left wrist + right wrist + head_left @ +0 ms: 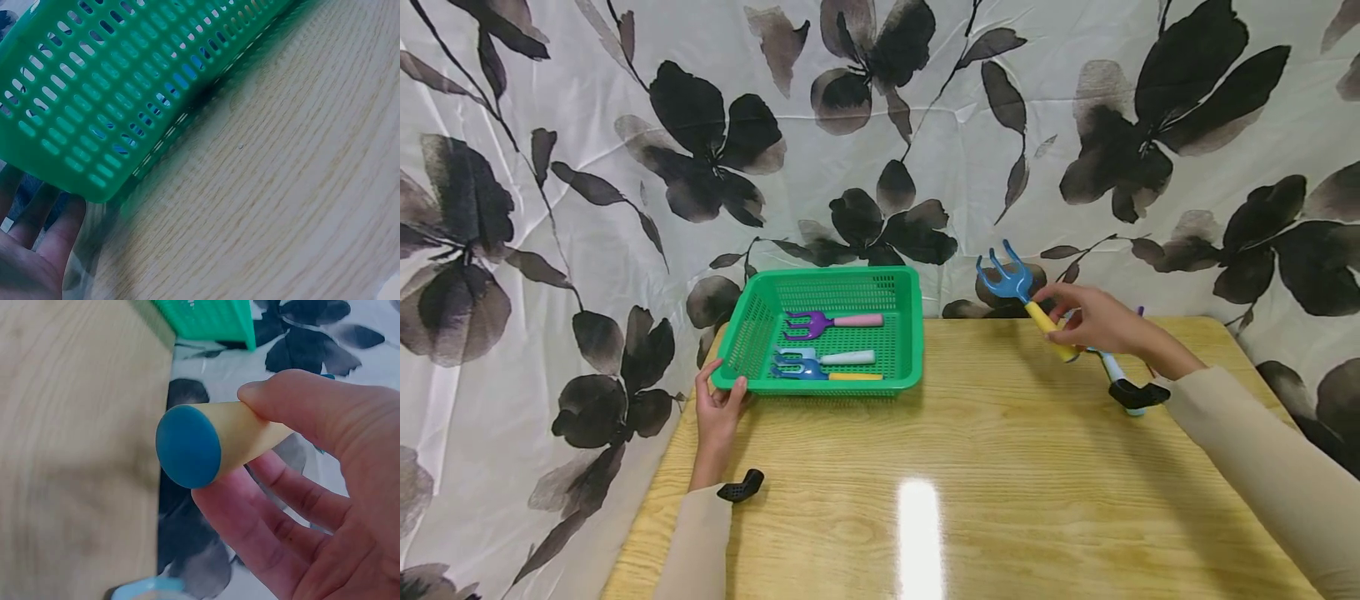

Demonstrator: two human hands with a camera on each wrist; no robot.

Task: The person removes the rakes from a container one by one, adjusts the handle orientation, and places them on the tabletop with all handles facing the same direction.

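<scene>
In the head view my right hand (1093,318) pinches the yellow handle (240,434) of a toy garden fork with blue tines (1011,279), raised over the table's back right and tilted tines-up. The handle's round blue end faces the right wrist camera. My left hand (718,412) holds the front left corner of a green slotted basket (827,387), thumb at the front and fingers on the left side. Inside the basket lie a purple fork with a pink handle (859,320), a pale blue fork with a whitish handle (848,357) and a blue fork with a yellow handle (856,377).
Partly hidden beneath my right wrist, a tool with a pale blue handle (1111,367) lies on the wooden table (1000,500). A purple tip (1140,311) shows behind that wrist. A floral cloth (970,125) hangs right behind the table and along its left side.
</scene>
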